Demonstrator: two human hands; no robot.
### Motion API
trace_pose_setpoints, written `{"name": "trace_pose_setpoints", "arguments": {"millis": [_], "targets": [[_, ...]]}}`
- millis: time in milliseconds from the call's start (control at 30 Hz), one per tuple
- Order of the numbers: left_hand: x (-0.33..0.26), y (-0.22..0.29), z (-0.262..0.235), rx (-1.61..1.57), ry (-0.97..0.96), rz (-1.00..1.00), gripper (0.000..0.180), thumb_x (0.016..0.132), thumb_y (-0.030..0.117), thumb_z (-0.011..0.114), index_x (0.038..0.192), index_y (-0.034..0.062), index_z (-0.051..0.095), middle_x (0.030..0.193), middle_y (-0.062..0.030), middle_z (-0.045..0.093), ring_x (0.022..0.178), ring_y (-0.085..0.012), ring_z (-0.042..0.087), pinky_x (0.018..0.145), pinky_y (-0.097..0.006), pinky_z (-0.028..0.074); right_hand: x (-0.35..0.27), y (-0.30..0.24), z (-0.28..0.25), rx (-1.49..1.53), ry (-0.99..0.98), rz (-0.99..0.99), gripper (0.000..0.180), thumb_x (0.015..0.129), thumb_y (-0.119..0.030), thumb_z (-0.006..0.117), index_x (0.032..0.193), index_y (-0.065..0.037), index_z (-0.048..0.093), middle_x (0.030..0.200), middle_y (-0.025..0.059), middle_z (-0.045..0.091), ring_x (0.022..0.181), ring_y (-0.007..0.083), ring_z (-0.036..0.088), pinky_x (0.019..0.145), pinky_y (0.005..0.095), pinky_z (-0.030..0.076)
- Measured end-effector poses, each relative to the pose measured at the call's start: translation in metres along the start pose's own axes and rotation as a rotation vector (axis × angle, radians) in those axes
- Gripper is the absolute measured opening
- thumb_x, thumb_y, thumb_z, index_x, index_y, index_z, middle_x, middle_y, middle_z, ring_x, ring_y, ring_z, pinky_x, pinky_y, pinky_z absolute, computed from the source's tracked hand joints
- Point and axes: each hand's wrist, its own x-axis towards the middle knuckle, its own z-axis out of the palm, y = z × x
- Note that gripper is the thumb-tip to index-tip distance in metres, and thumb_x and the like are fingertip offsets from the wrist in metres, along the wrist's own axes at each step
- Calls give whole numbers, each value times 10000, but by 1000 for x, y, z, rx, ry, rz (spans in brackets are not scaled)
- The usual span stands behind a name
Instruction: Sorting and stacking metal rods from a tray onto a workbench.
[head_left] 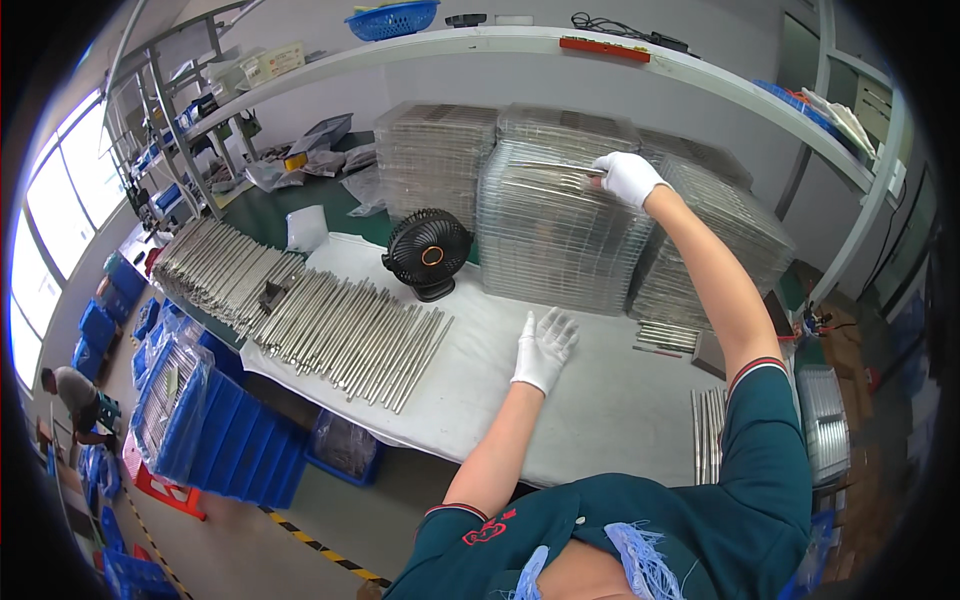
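Note:
My right hand (632, 180), in a white glove, reaches to the top of a stack of clear plastic trays (565, 235). Its fingers are closed on the end of a thin metal rod (560, 167) that lies along the top tray; whether more than one rod is in them I cannot tell. My left hand (546, 350), also gloved in white, is open over the white cloth (590, 410), fingers spread and holding nothing. Left of it, many metal rods (345, 335) lie side by side in a long row.
A black fan (430, 252) stands between the rods and the trays. More tray stacks (435, 160) rise behind and to the right. Short rod groups (708, 435) lie at the right. A shelf (480, 42) spans overhead. Blue bins (235, 450) sit beside the table; a person (80, 400) bends far left.

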Motion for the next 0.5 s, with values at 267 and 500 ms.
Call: {"name": "trace_pose_setpoints", "arguments": {"millis": [267,500], "targets": [[1,1,-1,11,2,1,439,881,459,411,1101,87,490,1008,-57,534,939,-232,541,825,-377,466,16,0,3,37,10,-6,294,760,-285,608,974,-84,629,897,163,621,865,325,580,758,384,453],[2,-1,1,11,9,-8,432,884,459,405,1076,86,505,1005,-57,545,946,-228,543,820,-373,467,27,0,1,-117,-67,12,341,749,-313,625,1003,-85,620,939,150,614,880,313,579,766,375,457]]}}
